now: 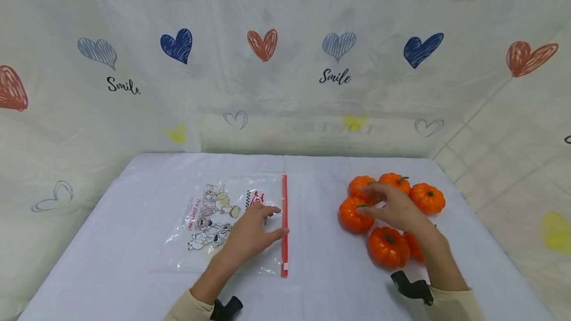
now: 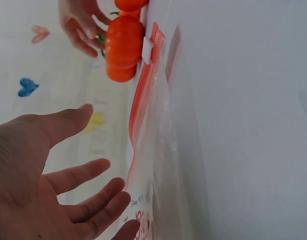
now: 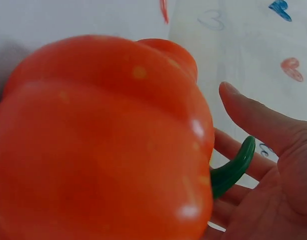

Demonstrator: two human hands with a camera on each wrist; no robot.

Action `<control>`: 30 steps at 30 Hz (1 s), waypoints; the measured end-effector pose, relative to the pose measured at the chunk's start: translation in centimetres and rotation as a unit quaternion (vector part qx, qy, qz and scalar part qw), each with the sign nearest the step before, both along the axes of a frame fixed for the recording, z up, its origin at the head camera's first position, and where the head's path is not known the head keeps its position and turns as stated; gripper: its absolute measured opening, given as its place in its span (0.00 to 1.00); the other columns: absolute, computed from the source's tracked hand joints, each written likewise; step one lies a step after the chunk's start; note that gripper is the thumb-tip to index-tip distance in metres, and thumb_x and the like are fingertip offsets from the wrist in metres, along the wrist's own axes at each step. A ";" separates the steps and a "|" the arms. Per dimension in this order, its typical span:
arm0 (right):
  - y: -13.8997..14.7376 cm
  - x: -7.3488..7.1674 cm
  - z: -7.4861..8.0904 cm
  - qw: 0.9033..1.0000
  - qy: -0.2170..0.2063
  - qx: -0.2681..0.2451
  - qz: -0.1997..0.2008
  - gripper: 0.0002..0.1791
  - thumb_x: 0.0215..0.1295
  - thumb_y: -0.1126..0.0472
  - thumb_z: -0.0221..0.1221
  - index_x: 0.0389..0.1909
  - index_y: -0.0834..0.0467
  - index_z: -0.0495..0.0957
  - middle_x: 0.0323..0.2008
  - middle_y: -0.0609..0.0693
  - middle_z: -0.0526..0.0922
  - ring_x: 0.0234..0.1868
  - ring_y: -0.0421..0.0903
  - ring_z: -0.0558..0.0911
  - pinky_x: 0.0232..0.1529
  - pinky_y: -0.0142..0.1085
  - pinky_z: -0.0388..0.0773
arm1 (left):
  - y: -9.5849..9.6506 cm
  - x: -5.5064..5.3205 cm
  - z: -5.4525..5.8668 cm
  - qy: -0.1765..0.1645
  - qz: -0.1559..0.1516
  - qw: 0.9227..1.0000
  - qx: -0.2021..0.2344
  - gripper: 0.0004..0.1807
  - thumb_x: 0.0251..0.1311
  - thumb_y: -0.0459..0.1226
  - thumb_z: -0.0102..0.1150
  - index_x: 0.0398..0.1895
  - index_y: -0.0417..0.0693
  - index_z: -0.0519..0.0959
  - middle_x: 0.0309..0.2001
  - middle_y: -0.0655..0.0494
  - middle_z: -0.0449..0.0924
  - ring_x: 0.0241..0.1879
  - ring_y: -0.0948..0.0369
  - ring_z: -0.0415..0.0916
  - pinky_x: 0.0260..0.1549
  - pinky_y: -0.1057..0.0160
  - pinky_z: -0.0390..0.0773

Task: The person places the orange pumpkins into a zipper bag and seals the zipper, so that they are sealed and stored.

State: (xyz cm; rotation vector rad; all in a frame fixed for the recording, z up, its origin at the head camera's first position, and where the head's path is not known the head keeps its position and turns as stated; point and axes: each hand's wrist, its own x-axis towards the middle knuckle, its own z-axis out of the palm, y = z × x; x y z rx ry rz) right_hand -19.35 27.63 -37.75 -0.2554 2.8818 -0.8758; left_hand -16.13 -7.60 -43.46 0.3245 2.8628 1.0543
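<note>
A clear plastic zip bag (image 1: 218, 212) with printed cartoon dogs lies flat on the table, its red zip strip (image 1: 284, 251) facing right. Over the bag, near that strip, is my left hand (image 1: 247, 234), thumb and fingers spread and holding nothing. The left wrist view shows a white slider (image 2: 147, 50) on the strip. My right hand (image 1: 399, 209) hovers above a group of small orange pumpkins with green stems. Its thumb and fingers are apart, close to the left pumpkin (image 1: 354, 217). In the right wrist view a large near pumpkin (image 3: 103, 145) covers part of the fingers.
Several more pumpkins stand around the right hand, among them one in front (image 1: 388, 249) and one at the far right (image 1: 427, 198). A white cloth (image 1: 321, 281) covers the table. Behind it hangs a pale sheet (image 1: 285, 88) printed with hearts.
</note>
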 end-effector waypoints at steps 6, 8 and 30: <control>0.2 0.0 -0.1 1.000 -0.018 0.006 0.005 0.31 0.60 0.46 0.74 0.61 0.55 0.81 0.53 0.54 0.85 0.55 0.55 0.82 0.53 0.49 0.84 | 0.4 0.0 -0.8 0.001 -0.012 1.000 -0.006 0.35 0.51 0.52 0.77 0.63 0.51 0.81 0.52 0.50 0.82 0.51 0.55 0.79 0.47 0.52 0.82; 0.2 0.1 -0.1 1.000 -0.022 0.007 0.010 0.31 0.60 0.45 0.74 0.61 0.55 0.81 0.53 0.54 0.85 0.55 0.55 0.82 0.52 0.48 0.85 | 0.5 0.0 -1.0 0.000 -0.010 1.000 -0.007 0.36 0.50 0.52 0.78 0.63 0.51 0.81 0.52 0.50 0.83 0.52 0.55 0.78 0.49 0.52 0.83; 0.7 0.1 -0.6 0.999 -0.038 0.012 0.016 0.34 0.56 0.42 0.76 0.61 0.53 0.81 0.52 0.53 0.85 0.55 0.55 0.80 0.48 0.42 0.82 | 1.4 0.0 -2.7 0.035 0.020 0.999 -0.032 0.26 0.50 0.49 0.78 0.53 0.54 0.86 0.46 0.53 0.82 0.49 0.57 0.77 0.50 0.49 0.73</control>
